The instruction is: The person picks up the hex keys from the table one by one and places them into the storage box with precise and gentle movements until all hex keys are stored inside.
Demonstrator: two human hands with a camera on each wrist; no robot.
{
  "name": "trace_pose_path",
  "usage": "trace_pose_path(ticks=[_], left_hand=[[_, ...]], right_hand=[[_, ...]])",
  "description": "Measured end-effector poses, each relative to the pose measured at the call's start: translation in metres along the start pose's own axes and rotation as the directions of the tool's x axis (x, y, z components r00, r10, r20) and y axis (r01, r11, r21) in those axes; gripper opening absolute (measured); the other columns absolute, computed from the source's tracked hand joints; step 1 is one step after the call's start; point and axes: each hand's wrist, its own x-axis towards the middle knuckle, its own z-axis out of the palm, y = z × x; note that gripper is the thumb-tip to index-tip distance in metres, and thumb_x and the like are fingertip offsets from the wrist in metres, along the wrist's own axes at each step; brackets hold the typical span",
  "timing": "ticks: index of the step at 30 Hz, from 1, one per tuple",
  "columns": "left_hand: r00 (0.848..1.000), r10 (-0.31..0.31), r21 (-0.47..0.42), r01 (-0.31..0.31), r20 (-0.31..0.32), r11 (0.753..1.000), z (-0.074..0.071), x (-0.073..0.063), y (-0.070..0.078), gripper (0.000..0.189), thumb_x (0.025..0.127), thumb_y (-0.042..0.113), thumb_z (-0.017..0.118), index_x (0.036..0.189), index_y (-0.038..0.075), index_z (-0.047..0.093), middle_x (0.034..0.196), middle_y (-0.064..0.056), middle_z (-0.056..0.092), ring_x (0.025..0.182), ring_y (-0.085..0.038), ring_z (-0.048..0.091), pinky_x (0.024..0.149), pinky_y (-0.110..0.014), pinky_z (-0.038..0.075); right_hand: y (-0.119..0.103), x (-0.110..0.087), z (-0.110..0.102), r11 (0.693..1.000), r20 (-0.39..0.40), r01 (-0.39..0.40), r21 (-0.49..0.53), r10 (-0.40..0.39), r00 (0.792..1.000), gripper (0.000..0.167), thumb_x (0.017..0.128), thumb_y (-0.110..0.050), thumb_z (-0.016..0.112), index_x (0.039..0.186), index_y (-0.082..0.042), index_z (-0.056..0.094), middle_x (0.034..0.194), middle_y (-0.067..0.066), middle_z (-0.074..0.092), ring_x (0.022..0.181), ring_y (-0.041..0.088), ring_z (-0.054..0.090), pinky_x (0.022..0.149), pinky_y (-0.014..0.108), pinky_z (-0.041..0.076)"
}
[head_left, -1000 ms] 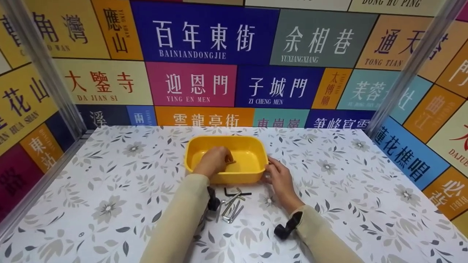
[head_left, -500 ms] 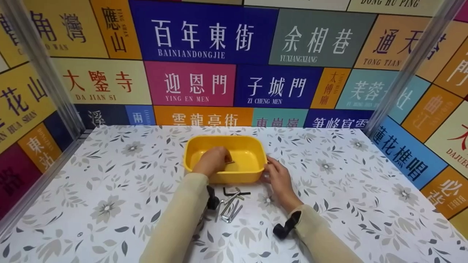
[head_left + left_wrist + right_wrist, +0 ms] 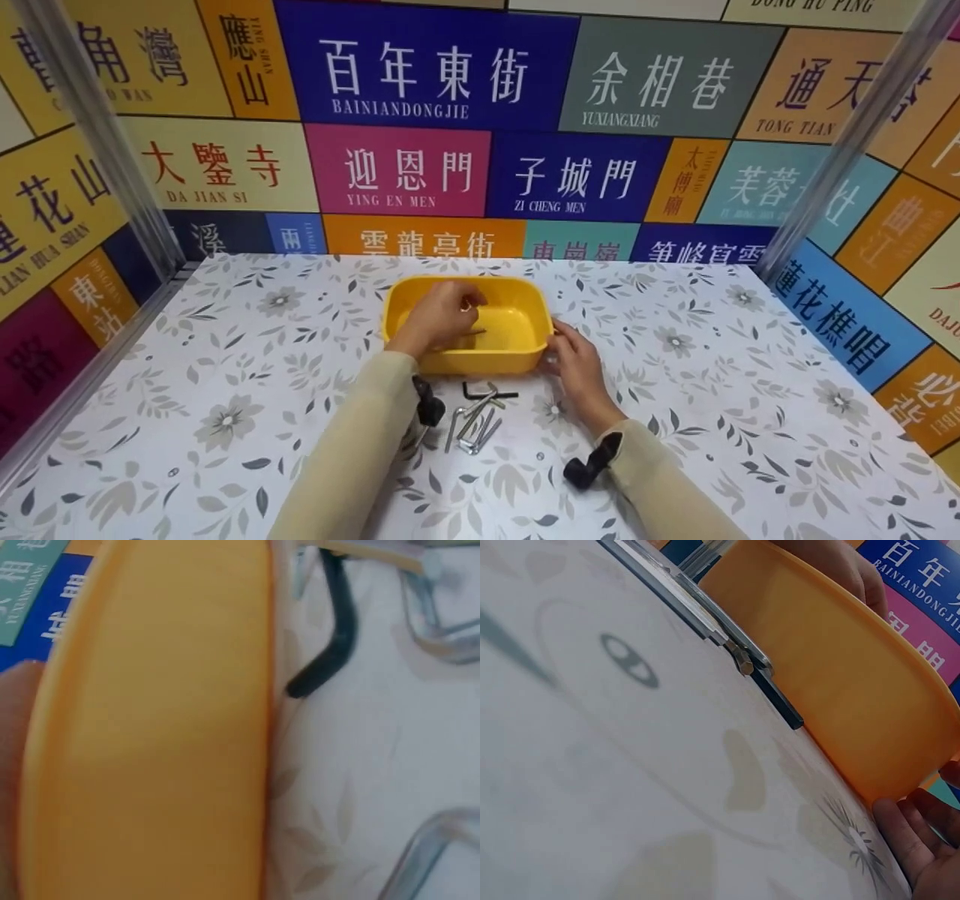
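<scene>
A yellow plastic container stands on the table with a hex key lying inside. My left hand is over the container's left part, fingers loosely bent above that hex key and apart from it. At the container's right end, my right hand holds it, fingers against the wall and corner. In the right wrist view, its fingertips touch near the container's base. In front lie a black hex key and several silver hex keys, loosely piled.
A white tablecloth with grey flowers and leaves covers the table. Behind it stands a wall of coloured sign panels, with metal posts at the corners. Both wrists carry black cameras.
My left hand has risen off the hex key in the container and drawn slightly back. That hex key stays inside. My right hand keeps its place at the container's end.
</scene>
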Motion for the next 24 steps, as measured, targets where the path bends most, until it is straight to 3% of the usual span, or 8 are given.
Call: trace_pose_path(ticks=[5, 13, 18, 21, 24], left_hand=[[0.988, 0.147, 0.011, -0.146, -0.045, 0.989, -0.015, -0.015, 0.008, 0.024, 0.091, 0.016, 0.064, 0.112, 0.009, 0.074, 0.11, -0.006, 0.071, 0.099, -0.021, 0.061, 0.092, -0.035, 0.054], [0.964, 0.258, 0.076, -0.254, -0.058, 0.964, -0.016, -0.052, 0.026, 0.023, 0.091, 0.017, 0.068, 0.111, 0.009, 0.074, 0.11, -0.006, 0.071, 0.093, -0.02, 0.062, 0.086, -0.034, 0.055], [0.964, 0.265, 0.064, -0.263, -0.018, 0.963, -0.008, -0.075, 0.034, 0.024, 0.089, 0.013, 0.069, 0.113, 0.007, 0.073, 0.105, -0.006, 0.07, 0.092, -0.019, 0.063, 0.086, -0.033, 0.056], [0.97, 0.244, 0.075, -0.244, 0.005, 0.967, -0.003, -0.084, 0.036, 0.025, 0.088, 0.01, 0.069, 0.112, 0.009, 0.074, 0.103, -0.004, 0.07, 0.091, -0.016, 0.063, 0.085, -0.03, 0.056], [0.965, 0.262, 0.089, -0.263, 0.018, 0.961, 0.002, -0.091, 0.035, 0.025, 0.087, 0.007, 0.07, 0.111, 0.008, 0.074, 0.103, -0.005, 0.072, 0.09, -0.017, 0.064, 0.083, -0.029, 0.056]], right_hand=[[-0.001, 0.001, 0.001, 1.0, 0.011, 0.001, -0.016, -0.001, 1.0, 0.049, 0.101, -0.018, 0.043, 0.149, -0.011, 0.049, 0.144, 0.016, 0.059, 0.101, 0.02, 0.068, 0.086, 0.032, 0.06], [0.0, 0.0, -0.003, 0.999, 0.02, -0.011, -0.033, 0.012, 1.0, 0.049, 0.102, -0.019, 0.043, 0.15, -0.012, 0.048, 0.15, 0.014, 0.053, 0.108, 0.023, 0.067, 0.092, 0.034, 0.059], [0.0, 0.0, -0.002, 0.999, 0.024, -0.001, -0.033, 0.002, 1.0, 0.049, 0.102, -0.018, 0.042, 0.15, -0.01, 0.047, 0.146, 0.017, 0.056, 0.104, 0.019, 0.067, 0.091, 0.034, 0.059], [-0.001, 0.001, -0.001, 0.999, 0.028, -0.001, -0.036, 0.002, 1.0, 0.049, 0.102, -0.019, 0.043, 0.151, -0.011, 0.047, 0.147, 0.016, 0.055, 0.104, 0.019, 0.067, 0.092, 0.034, 0.059], [-0.001, 0.0, 0.0, 0.999, 0.029, 0.0, -0.037, 0.001, 1.0, 0.05, 0.102, -0.019, 0.043, 0.151, -0.011, 0.047, 0.149, 0.016, 0.054, 0.105, 0.02, 0.067, 0.093, 0.035, 0.058]])
